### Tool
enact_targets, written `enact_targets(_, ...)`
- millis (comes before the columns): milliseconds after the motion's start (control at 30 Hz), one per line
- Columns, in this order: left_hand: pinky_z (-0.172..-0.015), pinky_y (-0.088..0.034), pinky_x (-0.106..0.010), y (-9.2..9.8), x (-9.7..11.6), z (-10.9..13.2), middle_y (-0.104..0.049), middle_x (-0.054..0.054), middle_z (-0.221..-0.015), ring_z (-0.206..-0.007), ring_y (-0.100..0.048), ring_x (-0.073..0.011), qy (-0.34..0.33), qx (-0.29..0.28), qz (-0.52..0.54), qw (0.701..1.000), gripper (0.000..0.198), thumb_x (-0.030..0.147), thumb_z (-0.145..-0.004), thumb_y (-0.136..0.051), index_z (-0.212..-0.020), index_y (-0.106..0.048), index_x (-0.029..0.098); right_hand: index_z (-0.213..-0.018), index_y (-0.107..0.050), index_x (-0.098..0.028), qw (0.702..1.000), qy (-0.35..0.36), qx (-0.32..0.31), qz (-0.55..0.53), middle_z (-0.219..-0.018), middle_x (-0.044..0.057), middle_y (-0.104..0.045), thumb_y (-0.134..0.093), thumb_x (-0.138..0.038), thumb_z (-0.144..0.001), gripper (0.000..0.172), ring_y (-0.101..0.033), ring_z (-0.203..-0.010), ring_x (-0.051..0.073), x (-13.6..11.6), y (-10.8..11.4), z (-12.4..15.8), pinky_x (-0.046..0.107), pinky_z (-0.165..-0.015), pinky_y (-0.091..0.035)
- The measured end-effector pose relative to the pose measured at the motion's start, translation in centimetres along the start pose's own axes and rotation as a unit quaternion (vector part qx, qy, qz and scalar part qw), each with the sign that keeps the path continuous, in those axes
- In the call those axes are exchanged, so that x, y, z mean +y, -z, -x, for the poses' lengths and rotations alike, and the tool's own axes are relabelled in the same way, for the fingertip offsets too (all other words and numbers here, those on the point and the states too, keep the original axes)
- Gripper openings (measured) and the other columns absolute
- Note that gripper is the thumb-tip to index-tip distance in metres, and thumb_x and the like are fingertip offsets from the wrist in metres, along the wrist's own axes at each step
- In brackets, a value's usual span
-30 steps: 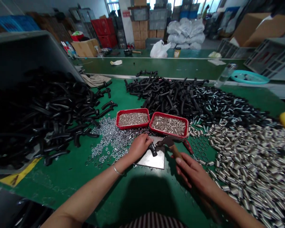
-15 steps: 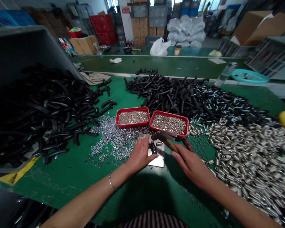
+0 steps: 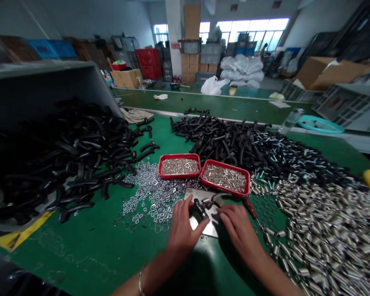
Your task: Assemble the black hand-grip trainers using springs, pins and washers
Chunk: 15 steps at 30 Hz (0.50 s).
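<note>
My left hand [image 3: 183, 224] has thumb and fingers curled round a small black part [image 3: 200, 209] with a shiny cylindrical metal piece [image 3: 207, 202] at its side. The part rests on a flat metal plate [image 3: 210, 233]. Beside it on the right, my right hand [image 3: 238, 224] is closed round a hammer [image 3: 218, 200]. Only the hammer's head shows clearly, low at the plate's upper right; the handle is mostly hidden by my fingers. A red-handled tool [image 3: 249, 206] lies just right of the hammer.
Two red trays [image 3: 179, 176] of small metal pieces stand behind the plate. Loose nuts and rings [image 3: 151, 189] spread to the left, metal sleeves [image 3: 333, 230] to the right. Black handles [image 3: 222, 137] are piled behind; a grey bin [image 3: 103, 88] with more lies on its side at left.
The view has tilted up. The hammer has come down close to the plate and my right hand has moved in toward the black part. My left hand stays at that part.
</note>
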<state>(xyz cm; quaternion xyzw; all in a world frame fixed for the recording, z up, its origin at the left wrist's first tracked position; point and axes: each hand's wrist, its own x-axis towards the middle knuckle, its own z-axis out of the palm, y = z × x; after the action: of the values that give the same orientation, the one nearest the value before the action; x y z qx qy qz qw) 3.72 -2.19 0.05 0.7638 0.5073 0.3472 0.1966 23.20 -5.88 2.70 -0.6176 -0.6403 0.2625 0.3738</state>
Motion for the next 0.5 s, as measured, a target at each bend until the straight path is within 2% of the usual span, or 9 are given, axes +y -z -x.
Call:
enact_targets(33,-0.103,-0.045,-0.051,0.0,0.4,0.7,-0.056,-0.017,-0.124,-0.115,-0.056,-0.0305,-0.029,0.012,-0.001,1.000,0.075,0.040,-0.089,-0.067,-0.148,-0.029,0.016,-0.105,-0.071,-0.022,0.995,-0.044,-0.016,-0.089,-0.106,0.011,-0.068,-0.048,-0.046,-0.098,0.034,-0.060,-0.104,0.028,-0.7,-1.1,0.1,0.044,-0.096,-0.047)
enact_targets(100,-0.104,-0.043,-0.051,0.1,0.8,1.5,-0.055,-0.018,-0.129,-0.118,-0.054,-0.0312,-0.095,-0.012,0.004,0.995,0.077,0.038,-0.088,-0.068,-0.150,-0.027,0.018,-0.100,-0.070,-0.020,0.955,-0.142,-0.030,-0.260,-0.095,0.009,-0.068,-0.047,-0.052,-0.097,0.039,-0.063,-0.088,0.025,-1.4,-3.3,0.1,0.037,-0.081,-0.052)
enact_targets(167,-0.101,-0.047,-0.047,0.7,0.5,0.7,-0.057,-0.016,-0.126,-0.114,-0.057,-0.0287,-0.124,-0.072,0.026,0.989,0.074,0.038,-0.089,-0.067,-0.150,-0.029,0.019,-0.097,-0.068,-0.018,0.911,-0.200,-0.003,-0.360,-0.088,0.007,-0.067,-0.051,-0.055,-0.095,0.041,-0.061,-0.077,0.021,-1.3,-5.1,-0.3,0.032,-0.071,-0.051)
enact_targets(200,-0.099,-0.049,-0.044,1.2,0.1,-0.3,-0.058,-0.015,-0.123,-0.111,-0.058,-0.0267,-0.121,-0.095,0.036,0.987,0.070,0.039,-0.090,-0.065,-0.148,-0.032,0.019,-0.096,-0.067,-0.018,0.900,-0.208,0.013,-0.382,-0.086,0.005,-0.066,-0.054,-0.056,-0.093,0.040,-0.059,-0.074,0.019,-1.0,-5.7,-0.5,0.030,-0.069,-0.050)
enact_targets(267,-0.096,-0.051,-0.041,2.4,-1.0,-4.0,-0.061,-0.012,-0.118,-0.107,-0.060,-0.0234,-0.097,-0.105,0.045,0.989,0.053,0.038,-0.094,-0.059,-0.141,-0.043,0.020,-0.096,-0.067,-0.018,0.897,-0.204,0.023,-0.392,-0.084,0.003,-0.064,-0.061,-0.055,-0.090,0.038,-0.057,-0.070,0.017,-0.2,-6.3,-1.0,0.027,-0.067,-0.048)
enact_targets(367,-0.101,-0.047,-0.042,3.6,-3.0,-12.2,-0.064,-0.010,-0.116,-0.112,-0.059,-0.0233,-0.071,-0.072,0.009,0.995,0.028,0.031,-0.098,-0.051,-0.121,-0.060,0.019,-0.097,-0.067,-0.018,0.907,-0.191,0.021,-0.374,-0.083,0.003,-0.062,-0.063,-0.055,-0.088,0.038,-0.057,-0.070,0.016,1.0,-6.6,-1.3,0.026,-0.064,-0.048)
enact_targets(433,-0.102,-0.046,-0.037,3.4,-4.0,-18.0,-0.067,-0.010,-0.114,-0.111,-0.061,-0.0223,-0.032,-0.088,-0.045,0.995,0.025,0.026,-0.097,-0.051,-0.115,-0.065,0.017,-0.095,-0.066,-0.019,0.918,-0.178,0.026,-0.354,-0.081,0.002,-0.061,-0.062,-0.056,-0.088,0.039,-0.057,-0.066,0.016,1.5,-6.9,-1.0,0.025,-0.058,-0.048)
enact_targets(500,-0.104,-0.043,-0.034,2.3,-4.6,-23.0,-0.068,-0.011,-0.117,-0.115,-0.060,-0.0223,0.007,-0.110,-0.094,0.989,0.026,0.022,-0.095,-0.050,-0.115,-0.067,0.015,-0.093,-0.065,-0.019,0.931,-0.162,0.023,-0.327,-0.078,0.002,-0.060,-0.058,-0.057,-0.090,0.039,-0.055,-0.059,0.015,2.0,-7.4,-0.5,0.024,-0.052,-0.045)
